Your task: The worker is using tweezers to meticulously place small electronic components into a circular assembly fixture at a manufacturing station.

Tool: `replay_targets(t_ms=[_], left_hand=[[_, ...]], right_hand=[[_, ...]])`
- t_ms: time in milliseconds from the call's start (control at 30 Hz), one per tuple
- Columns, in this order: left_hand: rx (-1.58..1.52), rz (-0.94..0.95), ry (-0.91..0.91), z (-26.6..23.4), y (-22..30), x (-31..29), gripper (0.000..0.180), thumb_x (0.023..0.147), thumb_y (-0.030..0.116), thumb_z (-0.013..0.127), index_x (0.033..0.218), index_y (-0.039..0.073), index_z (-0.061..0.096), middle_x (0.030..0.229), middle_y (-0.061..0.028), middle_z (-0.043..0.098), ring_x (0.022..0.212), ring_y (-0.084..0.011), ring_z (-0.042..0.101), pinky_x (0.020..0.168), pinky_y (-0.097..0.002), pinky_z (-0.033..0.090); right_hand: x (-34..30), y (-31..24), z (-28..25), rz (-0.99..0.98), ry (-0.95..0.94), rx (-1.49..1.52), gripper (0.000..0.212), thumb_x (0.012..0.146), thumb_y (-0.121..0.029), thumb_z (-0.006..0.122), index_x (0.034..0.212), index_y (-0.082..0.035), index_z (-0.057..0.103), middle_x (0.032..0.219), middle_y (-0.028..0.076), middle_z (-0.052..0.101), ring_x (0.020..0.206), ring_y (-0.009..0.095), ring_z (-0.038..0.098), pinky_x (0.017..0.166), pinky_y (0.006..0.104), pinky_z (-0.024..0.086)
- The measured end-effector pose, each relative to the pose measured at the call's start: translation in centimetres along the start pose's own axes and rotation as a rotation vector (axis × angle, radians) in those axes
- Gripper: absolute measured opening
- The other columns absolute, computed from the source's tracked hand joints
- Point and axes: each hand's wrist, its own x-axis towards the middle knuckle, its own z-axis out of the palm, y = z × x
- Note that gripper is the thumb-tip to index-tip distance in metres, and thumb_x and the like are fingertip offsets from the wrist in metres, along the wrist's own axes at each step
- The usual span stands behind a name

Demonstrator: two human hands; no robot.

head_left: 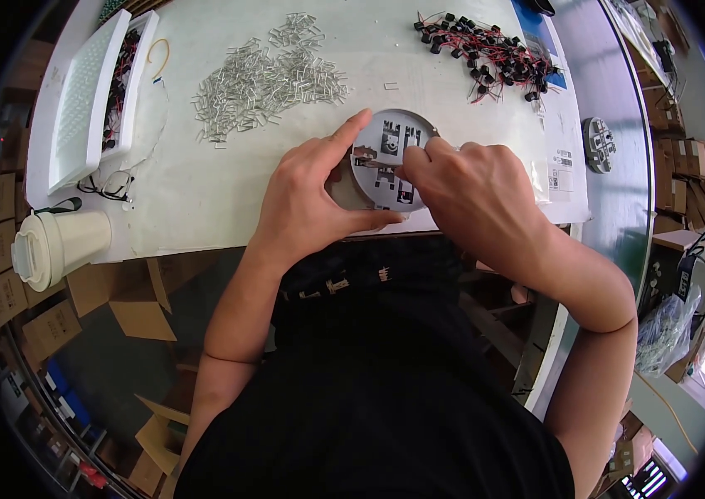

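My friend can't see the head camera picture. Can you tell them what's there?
A person's left hand holds a grey disc at the near edge of a white table while the right hand touches it. Beyond are U-shaped metal pieces and, to the right, black parts with red wires; a cream jug is far left.

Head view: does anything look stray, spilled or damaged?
One small silver U-shaped metal piece lies alone on the white tabletop, beyond the held grey round plastic housing and right of the heap of similar silver pieces, so it looks stray. No damage shows.
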Motion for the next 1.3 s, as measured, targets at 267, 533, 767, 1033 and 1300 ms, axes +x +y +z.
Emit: replay_targets(t_ms=[267,533,767,1033,1300], left_hand=[[-0.137,0.021,-0.075,-1.2,-0.5,-0.5,0.088,0.077,0.019,0.092,0.156,0.005,0.055,0.104,-0.0141,0.072,0.089,-0.0284,0.07,0.086,-0.0399,0.057],[-0.157,-0.1,-0.057,-1.4,-0.5,0.1,0.033,0.097,-0.006,0.064,0.128,0.002,0.071,0.1,-0.0085,0.067,0.083,-0.0137,0.063,0.067,-0.0226,0.049],[-0.009,-0.027,0.147,-0.8,-0.3,-0.2,0.015,0.101,0.002,0.072,0.114,0.003,0.078,0.088,-0.0048,0.062,0.075,-0.0124,0.056,0.061,-0.0263,0.044],[-0.018,-0.035,0.089,-1.3,-1.1,-0.8,0.017,0.099,0.009,0.078,0.114,0.002,0.079,0.09,-0.0056,0.066,0.078,-0.0128,0.059,0.067,-0.0258,0.047],[-0.111,-0.028,0.126,-1.2,-1.3,-1.0,0.016,0.096,0.006,0.08,0.11,-0.002,0.079,0.091,-0.0079,0.072,0.081,-0.0151,0.065,0.075,-0.0266,0.051]], right_hand=[[-2.5,0.0,0.6,0.068,0.225,0.449,0.027,0.094,-0.031,0.077,0.101,-0.008,0.064,0.086,0.007,0.064,0.072,0.03,0.07,0.06,0.0427,0.054],[-2.3,-2.0,4.0,-0.046,0.502,0.321,0.049,0.079,-0.031,0.091,0.112,-0.008,0.064,0.094,0.007,0.065,0.077,0.026,0.07,0.064,0.0406,0.055],[-8.2,25.2,3.9,0.961,0.939,0.452,0.035,0.1,-0.035,0.068,0.1,-0.001,0.077,0.085,0.018,0.076,0.072,0.033,0.072,0.069,0.0407,0.055],[-21.3,37.4,7.4,1.324,0.8,0.313,0.058,0.099,-0.054,0.069,0.102,0.003,0.077,0.086,0.017,0.077,0.082,0.031,0.073,0.079,0.0422,0.054],[-22.8,18.4,5.8,0.867,0.36,0.316,0.019,0.09,-0.012,0.082,0.097,0.002,0.072,0.081,0.007,0.069,0.071,0.014,0.061,0.069,0.0312,0.051]])
